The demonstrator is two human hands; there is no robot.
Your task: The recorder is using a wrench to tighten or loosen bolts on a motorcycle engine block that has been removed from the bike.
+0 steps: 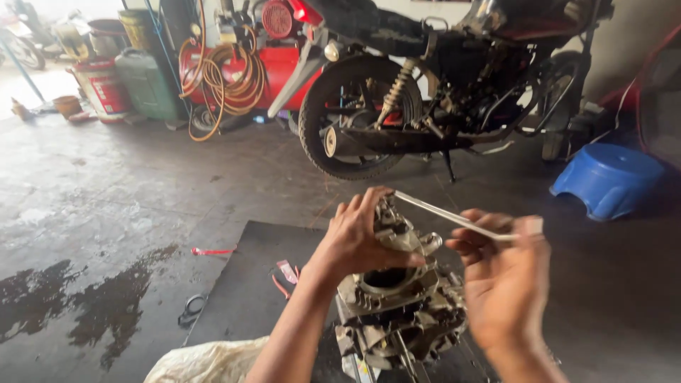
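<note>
Bottom centre of frame: engine block, greasy, open bore facing up, sitting on a dark mat with a pale cloth at its lower left.

Risks from here, my read:
- The rod could slip off the top part, since it's held only at its far end. It could then gouge the casting or jab the other hand.
- The open bore is exposed, so grit or a dropped bit could fall in.
- The floor is wet at lower left, so footing is poor.

Hands: left hand is curled tight over a small metal part at the top of the block, thumb underneath, gripping it. Right hand, at right of centre, has fingers closed around the end of a thin metal rod, whose tip reaches up-left to that part.

Mid frame: red-handled pliers on the mat, red strip on the concrete, blue stool at right.

Top: motorcycle on its stand, red compressor with coiled hose, and buckets in the upper left.
</note>
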